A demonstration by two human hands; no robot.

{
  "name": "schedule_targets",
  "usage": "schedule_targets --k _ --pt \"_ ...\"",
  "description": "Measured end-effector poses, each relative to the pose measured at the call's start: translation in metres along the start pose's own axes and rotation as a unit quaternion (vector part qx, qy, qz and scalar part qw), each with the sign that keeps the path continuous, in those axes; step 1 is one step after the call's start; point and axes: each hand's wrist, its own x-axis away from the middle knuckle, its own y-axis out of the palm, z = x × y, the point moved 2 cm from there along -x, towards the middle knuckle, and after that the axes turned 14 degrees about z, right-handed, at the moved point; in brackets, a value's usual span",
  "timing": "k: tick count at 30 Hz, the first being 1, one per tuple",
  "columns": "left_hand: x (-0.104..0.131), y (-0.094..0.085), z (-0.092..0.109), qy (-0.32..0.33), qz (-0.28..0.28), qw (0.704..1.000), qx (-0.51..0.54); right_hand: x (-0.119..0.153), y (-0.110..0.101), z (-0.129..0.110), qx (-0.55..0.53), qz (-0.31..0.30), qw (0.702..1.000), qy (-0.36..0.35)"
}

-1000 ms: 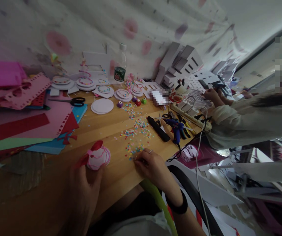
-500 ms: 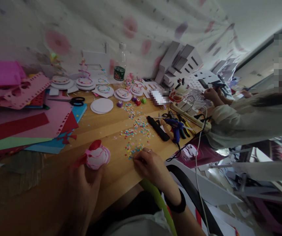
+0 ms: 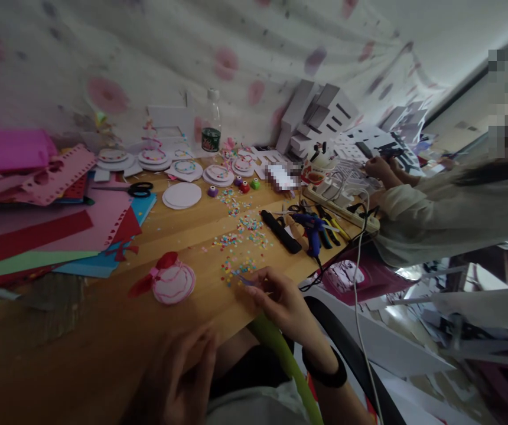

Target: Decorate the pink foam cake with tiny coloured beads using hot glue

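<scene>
A round white paper piece with pink wavy trim lies on the wooden table, a red bow-like piece at its top left. My left hand is near the table's front edge, below that piece and apart from it. It is blurred; its fingers are spread and hold nothing visible. In my right hand are slim bluish tweezers, gripped between thumb and fingers. Their tips point left, at the near edge of the scattered coloured confetti. Whether the tips hold a piece is too small to tell.
Coloured paper sheets and black-handled scissors lie left. White discs, decorated tiers and a bottle stand behind. A blue glue gun and power strip are right, beside another person's sleeve.
My left hand has let go of the trimmed paper piece and drawn back toward me. The piece now lies flatter. My right hand has shifted slightly right, the tweezers showing more.
</scene>
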Motion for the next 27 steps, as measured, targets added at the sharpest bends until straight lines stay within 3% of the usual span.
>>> schedule_targets --k 5,8,16,22,27 --pt "-0.008 0.039 0.022 -0.197 -0.065 0.972 0.114 0.013 0.004 -0.007 -0.08 -0.021 0.997 -0.008" --pt "-0.01 0.05 0.033 -0.273 -0.086 0.944 0.161 0.016 0.004 -0.009 -0.069 -0.005 0.997 -0.018" --pt "-0.001 0.056 0.033 -0.363 -0.092 0.897 0.236 0.02 -0.001 -0.005 -0.049 0.025 0.998 -0.008" --pt "0.008 0.07 0.025 -0.44 -0.047 0.845 0.302 0.02 -0.002 -0.004 -0.049 0.041 0.998 -0.004" --pt "0.008 0.066 0.027 -0.47 -0.105 0.833 0.272 0.02 -0.005 -0.005 -0.064 0.027 0.997 0.013"
